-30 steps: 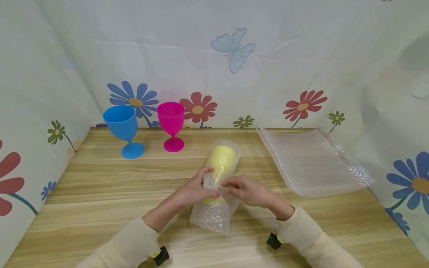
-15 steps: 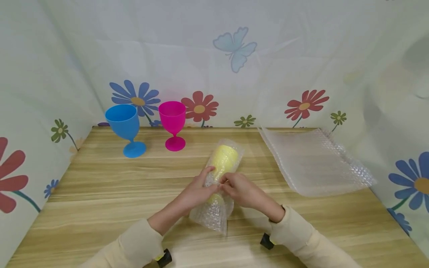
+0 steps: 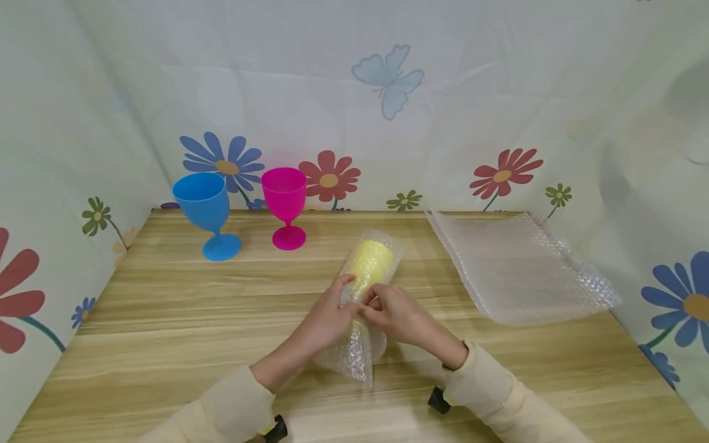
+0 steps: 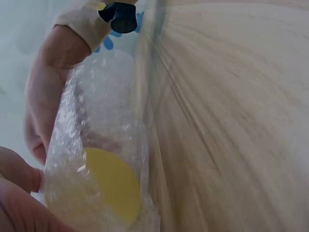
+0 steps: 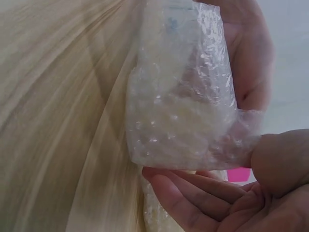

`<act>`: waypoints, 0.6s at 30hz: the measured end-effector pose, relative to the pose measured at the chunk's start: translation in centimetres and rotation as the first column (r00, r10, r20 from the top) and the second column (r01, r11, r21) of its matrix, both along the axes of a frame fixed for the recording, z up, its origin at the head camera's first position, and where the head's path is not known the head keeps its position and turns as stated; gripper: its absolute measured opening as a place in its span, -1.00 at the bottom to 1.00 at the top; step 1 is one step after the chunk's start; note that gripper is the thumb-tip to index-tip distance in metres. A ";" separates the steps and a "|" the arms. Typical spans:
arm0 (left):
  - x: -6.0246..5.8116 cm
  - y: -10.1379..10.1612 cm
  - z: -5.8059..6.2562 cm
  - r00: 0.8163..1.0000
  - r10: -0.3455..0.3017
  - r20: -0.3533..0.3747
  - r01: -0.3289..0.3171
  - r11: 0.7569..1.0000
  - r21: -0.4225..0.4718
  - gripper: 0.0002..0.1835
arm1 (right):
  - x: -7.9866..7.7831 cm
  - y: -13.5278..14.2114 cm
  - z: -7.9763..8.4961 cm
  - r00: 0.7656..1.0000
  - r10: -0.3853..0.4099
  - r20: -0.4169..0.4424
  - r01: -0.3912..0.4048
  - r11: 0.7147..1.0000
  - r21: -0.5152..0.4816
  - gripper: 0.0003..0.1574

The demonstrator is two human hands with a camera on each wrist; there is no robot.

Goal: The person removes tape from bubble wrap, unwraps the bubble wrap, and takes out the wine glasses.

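A yellow goblet (image 3: 371, 261) lies on its side, rolled in bubble wrap (image 3: 357, 357), in the middle of the head view. My left hand (image 3: 330, 317) grips the roll around its middle from the left, thumb on top. From the right, my right hand (image 3: 400, 312) pinches the edge of the wrap close to the left thumb. In the left wrist view the goblet's round yellow base (image 4: 116, 188) shows through the wrap. The right wrist view has the right thumb (image 5: 280, 157) on a flap of the wrap, with the fingers below it.
A blue goblet (image 3: 205, 206) and a pink goblet (image 3: 285, 194) stand upright at the back left of the wooden table (image 3: 194, 320). A flat sheet of bubble wrap (image 3: 515, 271) lies at the back right. Flower-patterned cloth (image 3: 249, 92) surrounds the table.
My right hand has moved slightly left, its fingertips now meeting the left thumb. My left hand has shifted a little up and right. The wrap's loose near end looks narrower.
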State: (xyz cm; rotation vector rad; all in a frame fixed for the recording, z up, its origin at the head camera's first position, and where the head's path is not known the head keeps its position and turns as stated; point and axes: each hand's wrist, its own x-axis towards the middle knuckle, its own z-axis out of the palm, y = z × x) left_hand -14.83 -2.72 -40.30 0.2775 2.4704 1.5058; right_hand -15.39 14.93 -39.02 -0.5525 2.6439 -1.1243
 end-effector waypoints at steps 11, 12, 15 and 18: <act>-0.4 -0.7 -0.1 0.996 0.057 0.074 -0.062 0.996 0.066 -0.15 | 0.1 -0.9 -0.5 0.998 -0.056 -0.032 0.056 0.998 0.007 -0.92; -0.4 -0.6 -0.1 0.995 0.058 0.076 -0.062 0.996 0.057 -0.17 | 0.1 -0.9 -0.5 0.998 -0.058 -0.037 0.058 0.998 0.005 -0.91; -0.3 -0.7 0.1 0.997 0.037 0.068 -0.040 0.998 0.040 -0.21 | 0.0 -1.0 -0.5 0.997 -0.058 -0.050 0.058 0.998 -0.007 -0.86; -0.2 -0.9 0.3 0.997 -0.003 0.077 -0.002 0.998 0.066 -0.21 | 0.0 -1.1 -0.5 0.996 -0.066 -0.051 0.066 0.998 -0.006 -0.82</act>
